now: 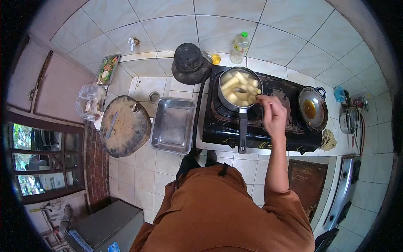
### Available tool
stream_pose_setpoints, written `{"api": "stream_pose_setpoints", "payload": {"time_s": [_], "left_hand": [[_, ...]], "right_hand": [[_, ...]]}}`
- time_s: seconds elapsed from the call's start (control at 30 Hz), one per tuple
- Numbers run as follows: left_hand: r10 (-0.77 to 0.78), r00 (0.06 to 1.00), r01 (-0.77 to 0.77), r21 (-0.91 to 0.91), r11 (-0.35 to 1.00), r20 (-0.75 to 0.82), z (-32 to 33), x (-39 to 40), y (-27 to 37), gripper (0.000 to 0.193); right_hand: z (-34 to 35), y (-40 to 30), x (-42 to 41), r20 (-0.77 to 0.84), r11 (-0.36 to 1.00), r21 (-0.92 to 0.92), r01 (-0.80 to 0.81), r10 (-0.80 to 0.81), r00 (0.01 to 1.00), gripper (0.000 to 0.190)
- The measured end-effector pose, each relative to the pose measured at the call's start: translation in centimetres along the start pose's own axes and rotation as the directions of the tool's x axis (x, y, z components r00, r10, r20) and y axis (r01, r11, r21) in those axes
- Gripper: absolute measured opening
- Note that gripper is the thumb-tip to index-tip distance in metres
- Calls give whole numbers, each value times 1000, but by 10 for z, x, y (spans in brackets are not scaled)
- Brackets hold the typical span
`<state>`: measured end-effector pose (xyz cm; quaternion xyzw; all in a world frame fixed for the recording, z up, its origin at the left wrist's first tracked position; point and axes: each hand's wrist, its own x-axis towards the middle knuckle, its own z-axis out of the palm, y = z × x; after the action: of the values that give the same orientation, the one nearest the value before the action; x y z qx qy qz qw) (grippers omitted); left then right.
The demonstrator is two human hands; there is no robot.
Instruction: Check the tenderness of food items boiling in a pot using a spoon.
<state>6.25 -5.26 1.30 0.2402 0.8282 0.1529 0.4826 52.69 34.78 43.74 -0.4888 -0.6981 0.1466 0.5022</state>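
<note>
My right hand [274, 111] is at the right rim of a saucepan [226, 100], its fingertips pinched on a metal spoon [240, 90]. The spoon's bowl dips among pale, thick cut pieces [231, 83] in cloudy liquid; most of its handle is hard to make out. The saucepan rests on the left burner of a black gas stove [217, 134], its black handle [242, 132] pointing towards me. Low at my left side hangs my left hand [170, 188], apart from the counter. Its fingers are too small and partly hidden to read.
A wok [313, 118] with brown oil sits on the right burner. Left of the stove are a steel tray [173, 126], a black hose [199, 116] and a round wooden chopping board [126, 138] bearing a knife [112, 125]. Behind stand a dark pot-like object [189, 58] and a bottle [240, 48].
</note>
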Motion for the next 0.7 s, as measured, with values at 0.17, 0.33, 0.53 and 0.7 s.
{"api": "stream_pose_setpoints", "payload": {"time_s": [0.17, 0.33, 0.53, 0.7], "left_hand": [[-92, 995, 102, -297, 949, 48, -1, -4, -1, 51], [-138, 987, 158, -449, 879, 77, -4, -9, 13, 49], [-93, 996, 94, -206, 974, 15, -3, 2, 8, 48], [21, 1000, -21, -18, 1000, -22, -1, 14, 4, 49]], "right_hand": [[11, -9, -7, 146, 997, -19, 73, -70, 987, 11], [-10, -8, -11, 119, 996, -67, 58, -50, 992, 10], [-26, -10, -3, -41, 989, -148, -26, 20, 999, 11], [-16, -8, 2, -24, 906, -397, 144, -167, 986, 11]]}}
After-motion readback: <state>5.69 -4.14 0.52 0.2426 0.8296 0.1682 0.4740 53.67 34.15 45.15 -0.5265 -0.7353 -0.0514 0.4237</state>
